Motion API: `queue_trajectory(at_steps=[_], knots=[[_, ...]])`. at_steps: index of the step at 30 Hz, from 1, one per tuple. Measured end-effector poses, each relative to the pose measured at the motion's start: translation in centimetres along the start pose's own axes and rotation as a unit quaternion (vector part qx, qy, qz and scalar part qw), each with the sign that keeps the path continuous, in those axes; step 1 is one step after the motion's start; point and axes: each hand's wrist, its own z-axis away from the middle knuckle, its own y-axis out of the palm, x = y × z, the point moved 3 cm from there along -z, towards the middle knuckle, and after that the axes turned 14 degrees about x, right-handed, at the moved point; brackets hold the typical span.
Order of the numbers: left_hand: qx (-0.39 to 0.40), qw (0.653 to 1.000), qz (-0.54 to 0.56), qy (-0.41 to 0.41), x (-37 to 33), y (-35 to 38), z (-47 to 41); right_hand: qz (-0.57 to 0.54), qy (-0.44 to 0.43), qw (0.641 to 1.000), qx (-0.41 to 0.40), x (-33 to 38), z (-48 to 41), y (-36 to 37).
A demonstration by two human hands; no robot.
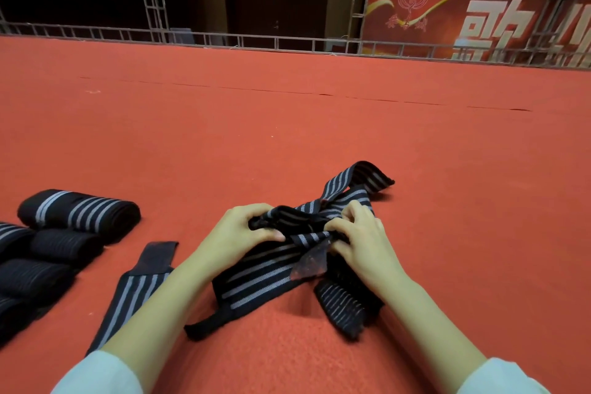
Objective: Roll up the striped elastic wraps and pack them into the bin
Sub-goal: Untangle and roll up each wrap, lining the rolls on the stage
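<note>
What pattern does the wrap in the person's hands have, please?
The wrap is black with grey lengthwise stripes; the head view shows it best.

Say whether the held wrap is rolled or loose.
Loose: the wrap sprawls in tangled loops on the carpet; left hand and right hand pinch its middle.

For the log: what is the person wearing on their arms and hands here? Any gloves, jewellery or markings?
No gloves, rings or watch show on the left hand or the right hand. A plain, pale whitish-blue left sleeve and a matching right sleeve show at the bottom edge, leaving the forearms uncovered.
</note>
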Motion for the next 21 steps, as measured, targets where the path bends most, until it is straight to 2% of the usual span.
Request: queue_trajectory(at_steps=[2, 4, 6, 8, 10, 12, 13, 15, 17, 18, 19, 21], knots=[[-0.029, 0.999, -0.044, 0.011, 0.5, -0.3, -0.6, -0.001, -0.006, 1.000, 0.001, -0.7, -0.1, -0.2], [-0.131, 0.989, -0.066, 0.013, 1.5, -1.6, -1.1, -0.014, 0.002, 1.000, -0.004, -2.2, 0.1, -0.7], [-0.223, 0.972, -0.065, -0.020, 2.7, -3.3, -1.0, -0.057, 0.039, 0.997, -0.015, -4.5, 0.7, -1.1], [-0.219, 0.972, -0.070, -0.056, 3.6, -4.0, -1.4, -0.126, 0.085, 0.988, -0.008, -6.3, 1.6, -1.4], [-0.182, 0.976, -0.090, -0.079, 3.8, -3.5, -2.5, -0.192, 0.097, 0.977, 0.011, -6.6, 1.8, -1.2], [-0.183, 0.971, -0.125, -0.092, 3.2, -2.9, -3.2, -0.254, 0.095, 0.962, 0.019, -5.8, 1.6, -1.0], [-0.201, 0.967, -0.136, -0.081, 2.4, -2.7, -3.2, -0.280, 0.095, 0.955, 0.015, -5.4, 1.5, -1.0], [-0.240, 0.963, -0.122, -0.009, 0.1, -2.0, -2.5, -0.301, 0.097, 0.949, 0.003, -4.8, 1.4, -1.3], [-0.200, 0.973, -0.094, 0.064, -2.1, -0.6, -1.9, -0.309, 0.104, 0.945, -0.001, -4.4, 1.3, -1.4], [-0.141, 0.982, -0.096, 0.077, -2.8, 0.4, -1.8, -0.313, 0.107, 0.944, -0.002, -4.4, 1.3, -1.4], [-0.076, 0.987, -0.125, 0.072, -3.0, 1.6, -1.8, -0.321, 0.111, 0.941, -0.005, -4.2, 1.3, -1.5], [0.012, 0.969, -0.241, 0.043, -2.3, 3.7, -2.2, -0.344, 0.116, 0.932, -0.020, -4.0, 1.3, -1.7]])
